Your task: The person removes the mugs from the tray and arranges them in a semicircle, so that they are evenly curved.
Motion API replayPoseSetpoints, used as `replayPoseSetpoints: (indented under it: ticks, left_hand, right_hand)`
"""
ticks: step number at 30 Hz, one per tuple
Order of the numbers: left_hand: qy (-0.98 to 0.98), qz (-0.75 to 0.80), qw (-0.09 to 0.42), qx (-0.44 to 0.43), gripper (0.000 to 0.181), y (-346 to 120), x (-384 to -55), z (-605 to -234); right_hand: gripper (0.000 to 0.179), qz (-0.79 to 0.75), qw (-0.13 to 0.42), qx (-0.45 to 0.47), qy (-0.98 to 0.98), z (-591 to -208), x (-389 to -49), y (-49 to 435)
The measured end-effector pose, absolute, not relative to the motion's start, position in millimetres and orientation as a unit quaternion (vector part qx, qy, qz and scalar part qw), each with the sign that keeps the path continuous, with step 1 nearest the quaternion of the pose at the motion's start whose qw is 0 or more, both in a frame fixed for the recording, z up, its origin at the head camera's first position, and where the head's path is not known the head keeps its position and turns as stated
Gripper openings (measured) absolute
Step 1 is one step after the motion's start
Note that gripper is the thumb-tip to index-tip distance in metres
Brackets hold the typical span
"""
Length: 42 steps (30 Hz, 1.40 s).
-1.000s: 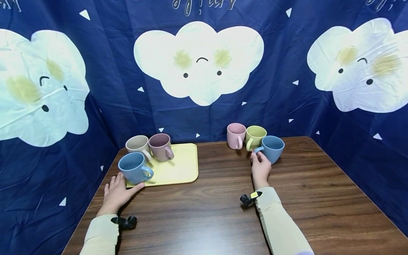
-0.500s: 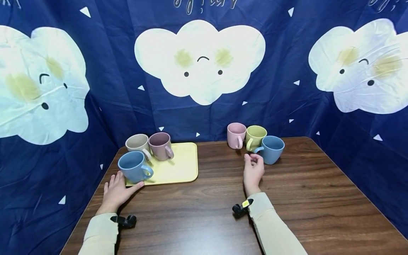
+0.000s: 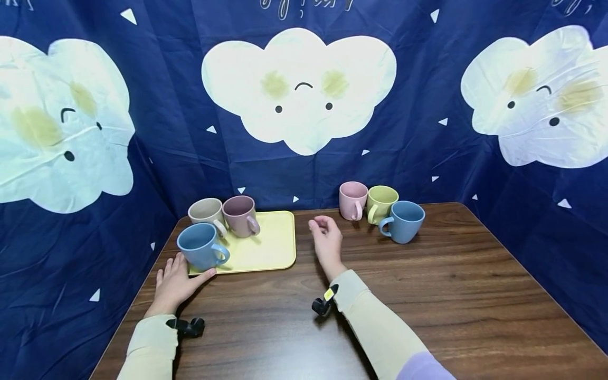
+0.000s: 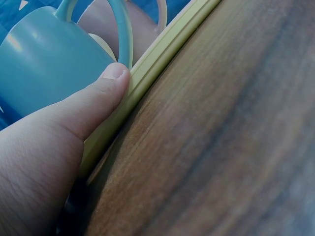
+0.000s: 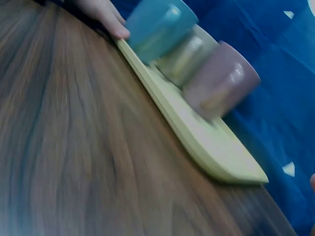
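Note:
My left hand [image 3: 173, 287] rests at the near left corner of a yellow tray [image 3: 277, 248], fingers spread. Its thumb [image 4: 106, 88] lies on the tray's front edge, beside a blue mug [image 3: 197, 247]. Behind that mug on the tray stand a beige mug [image 3: 201, 212] and a mauve mug [image 3: 239, 219], both upright. My right hand [image 3: 328, 244] hovers just right of the tray, fingers loosely bent, holding nothing. To its right stand a pink mug [image 3: 350, 205], a green mug [image 3: 383, 200] and a second blue mug [image 3: 407, 224], handles facing me.
All this is on a brown wood-grain table [image 3: 266, 327]. Blue cloth [image 3: 304, 177] with cloud prints hangs round the back and sides, close behind the mugs. The tray's right half is bare. A small black camera sits at each wrist.
My right hand has let go of the right-hand blue mug's handle and moved left, toward the tray. That mug's handle now points further left. The left hand stays put.

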<state>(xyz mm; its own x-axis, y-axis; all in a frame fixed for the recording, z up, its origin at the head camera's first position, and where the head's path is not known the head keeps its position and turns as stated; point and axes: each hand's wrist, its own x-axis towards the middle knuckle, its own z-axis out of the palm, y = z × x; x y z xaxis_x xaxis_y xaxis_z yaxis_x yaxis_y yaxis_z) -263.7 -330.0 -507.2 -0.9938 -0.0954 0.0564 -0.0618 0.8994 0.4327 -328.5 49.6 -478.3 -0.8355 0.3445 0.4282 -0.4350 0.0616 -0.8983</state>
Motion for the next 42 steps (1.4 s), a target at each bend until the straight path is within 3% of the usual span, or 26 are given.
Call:
replayPoseSetpoints:
  ticks: [22, 42]
  left_hand:
    - [-0.974, -0.219, 0.046, 0.041, 0.127, -327.5, -264.0, -506.4]
    - [-0.974, -0.217, 0.041, 0.046, 0.126, -325.2, -256.9, -501.0]
  right_hand:
    - [0.033, 0.611, 0.03, 0.155, -0.776, -466.3, -345.3, -49.3]
    - [0.017, 0.653, -0.051, 0.178, -0.735, -466.7, -344.3, -55.4]
